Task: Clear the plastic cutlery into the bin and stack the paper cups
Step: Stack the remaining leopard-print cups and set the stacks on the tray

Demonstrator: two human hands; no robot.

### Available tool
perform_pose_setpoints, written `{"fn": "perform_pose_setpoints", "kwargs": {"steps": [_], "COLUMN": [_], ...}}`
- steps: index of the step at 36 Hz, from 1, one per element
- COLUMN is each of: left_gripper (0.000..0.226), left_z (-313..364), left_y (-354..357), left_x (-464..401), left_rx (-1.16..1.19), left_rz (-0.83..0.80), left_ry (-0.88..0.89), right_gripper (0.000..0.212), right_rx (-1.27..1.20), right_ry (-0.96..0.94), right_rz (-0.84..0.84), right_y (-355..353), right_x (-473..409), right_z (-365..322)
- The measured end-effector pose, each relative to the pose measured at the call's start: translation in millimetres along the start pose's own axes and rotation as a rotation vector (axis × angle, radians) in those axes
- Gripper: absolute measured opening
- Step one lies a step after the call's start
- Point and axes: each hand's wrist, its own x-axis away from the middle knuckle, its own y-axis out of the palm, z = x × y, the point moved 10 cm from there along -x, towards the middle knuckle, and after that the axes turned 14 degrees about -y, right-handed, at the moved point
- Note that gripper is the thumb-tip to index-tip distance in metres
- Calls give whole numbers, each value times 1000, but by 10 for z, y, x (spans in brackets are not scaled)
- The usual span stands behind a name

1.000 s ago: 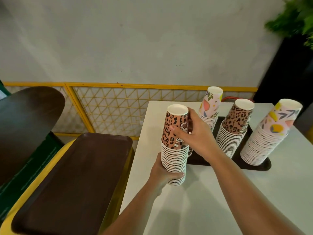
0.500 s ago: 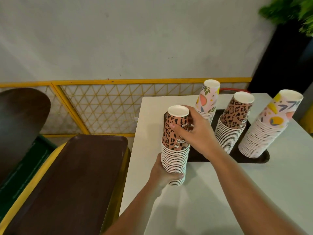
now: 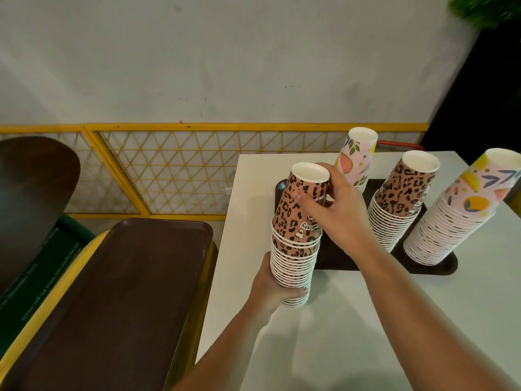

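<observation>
A tall stack of upside-down leopard-print paper cups (image 3: 296, 244) stands on the white table (image 3: 352, 334), just in front of a dark tray (image 3: 434, 266). My left hand (image 3: 272, 289) grips the stack near its base. My right hand (image 3: 335, 210) wraps the top cup from the right side. On the tray stand three more stacks: a floral one (image 3: 358, 156) at the back, a leopard one (image 3: 400, 204) in the middle, a floral one (image 3: 456, 218) at the right. No plastic cutlery is visible.
Left of the table sits a yellow bin (image 3: 197, 320) with an empty brown tray (image 3: 118, 306) resting on top. A dark chair back (image 3: 31, 198) is at far left. A yellow mesh railing (image 3: 169, 170) and grey wall lie behind; a plant (image 3: 485, 9) is top right.
Both hands keep hold of the leopard stack. The stack leans slightly more to the right at its top, and the view has shifted a little down and left.
</observation>
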Motion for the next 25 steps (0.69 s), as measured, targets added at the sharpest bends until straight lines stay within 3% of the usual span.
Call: {"fn": "perform_pose_setpoints", "kwargs": {"steps": [4,8,10,14,19,25], "left_gripper": [96,96,97,97,101,95], "left_z": [-46,-82,-90,-106,-76,-51], "left_y": [-8,-51,-88,-166,-261,-296], "left_x": [-13,-11,-7,-9,-14,-46], "left_rx": [12,20,25,42,81,115], "left_rz": [1,26,47,82,111,112], "left_ry": [-18,-29,-28,-33,-22,-20], "right_gripper": [45,42,54,57,54,57], "right_rx": [-86,-220,-263,-171,33,85], "right_ry": [10,38,54,70,106,190], "right_rz": [83,269,398,550,429,196], "right_y": [-109,-360,-511,-659,-360,99], "right_x": [-76,-166,-186,-153,-8,171], "right_z": [-32,-2,63,261,635,1032]}}
